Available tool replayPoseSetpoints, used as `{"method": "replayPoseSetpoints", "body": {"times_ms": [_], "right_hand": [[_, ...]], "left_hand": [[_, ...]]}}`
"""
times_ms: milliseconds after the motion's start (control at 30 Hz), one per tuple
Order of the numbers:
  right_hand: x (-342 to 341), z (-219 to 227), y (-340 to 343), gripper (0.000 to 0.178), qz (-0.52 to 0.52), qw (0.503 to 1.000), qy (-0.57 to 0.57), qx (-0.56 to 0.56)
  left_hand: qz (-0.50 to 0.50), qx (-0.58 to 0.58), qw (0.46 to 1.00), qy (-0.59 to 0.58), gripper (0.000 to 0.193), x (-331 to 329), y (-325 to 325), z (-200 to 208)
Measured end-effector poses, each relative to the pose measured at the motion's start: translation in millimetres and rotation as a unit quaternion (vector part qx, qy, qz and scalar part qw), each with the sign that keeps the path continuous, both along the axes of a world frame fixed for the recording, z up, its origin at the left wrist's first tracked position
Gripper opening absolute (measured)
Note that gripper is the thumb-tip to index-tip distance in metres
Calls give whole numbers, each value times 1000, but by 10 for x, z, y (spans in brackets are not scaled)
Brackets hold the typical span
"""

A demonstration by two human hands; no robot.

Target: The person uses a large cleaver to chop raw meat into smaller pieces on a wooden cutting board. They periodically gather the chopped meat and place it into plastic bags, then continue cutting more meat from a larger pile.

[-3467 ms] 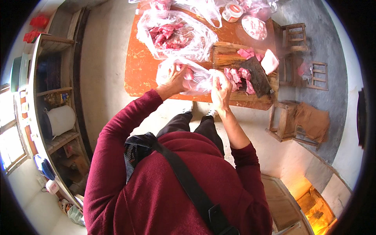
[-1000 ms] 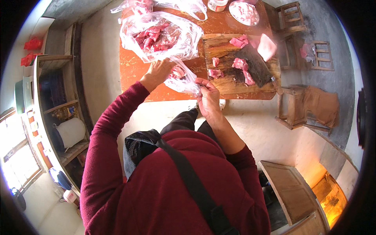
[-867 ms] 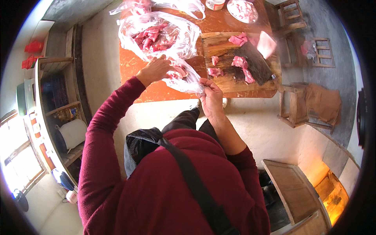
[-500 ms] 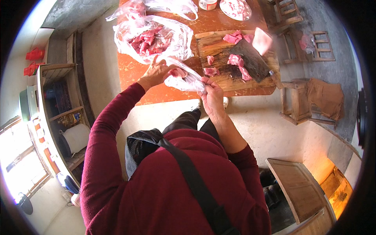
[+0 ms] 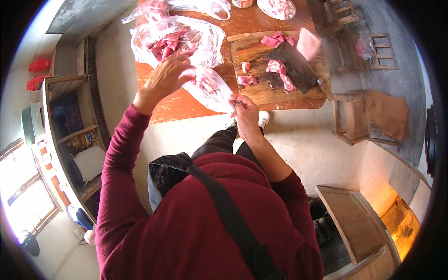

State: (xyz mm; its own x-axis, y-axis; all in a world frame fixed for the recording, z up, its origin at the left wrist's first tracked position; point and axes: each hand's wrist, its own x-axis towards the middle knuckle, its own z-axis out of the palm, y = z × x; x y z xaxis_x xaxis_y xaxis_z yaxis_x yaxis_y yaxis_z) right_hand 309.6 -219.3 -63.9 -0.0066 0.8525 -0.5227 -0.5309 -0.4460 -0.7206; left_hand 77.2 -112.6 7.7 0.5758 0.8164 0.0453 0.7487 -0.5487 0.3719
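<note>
A small clear plastic bag (image 5: pixel 215 97) with pale pink meat (image 5: pixel 203 84) in it is stretched over the table's front edge. My right hand (image 5: pixel 246 115) pinches the bag's near right end between thumb and fingers. Over its far left end is my left hand (image 5: pixel 163 80), fingers stretched out, slightly blurred, touching or just above the plastic. Just beyond lies a larger, open plastic bag (image 5: pixel 212 44) full of red meat (image 5: pixel 170 43). To the right, a wooden cutting board (image 5: pixel 240 51) carries several meat pieces (image 5: pixel 247 80) and a dark-bladed cleaver (image 5: pixel 298 70).
At the table's (image 5: pixel 177 112) far side are a white plate of chopped meat (image 5: pixel 276 8), a jar (image 5: pixel 242 3) and another plastic bag (image 5: pixel 154 10). A pale slab (image 5: pixel 308 44) lies on the board's right. Wooden chairs (image 5: pixel 347 119) stand at right, shelves (image 5: pixel 74 135) at left.
My left hand has loosened its grip on the small bag and moved left, its fingers stretching out. My right hand keeps its pinch and has shifted slightly left and down.
</note>
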Motion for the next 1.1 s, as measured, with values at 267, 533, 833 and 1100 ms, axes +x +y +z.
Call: {"method": "replayPoseSetpoints", "body": {"times_ms": [267, 533, 833, 1100], "right_hand": [[-54, -55, -188, 17, 95, 987, -107, 70], [-55, -147, -200, 22, 70, 990, -95, 73], [76, 58, -62, 23, 58, 997, -38, 32], [93, -519, -107, 16, 113, 986, -118, 43]], "left_hand": [[-45, 223, 928, 296, 43, 1572, 21, -536], [-81, -59, 978, 185, 46, 1693, 298, -1271], [12, -177, 976, -125, 19, 2002, 761, -1547], [96, -147, 984, -4, 74, 2831, 354, -1147]]}}
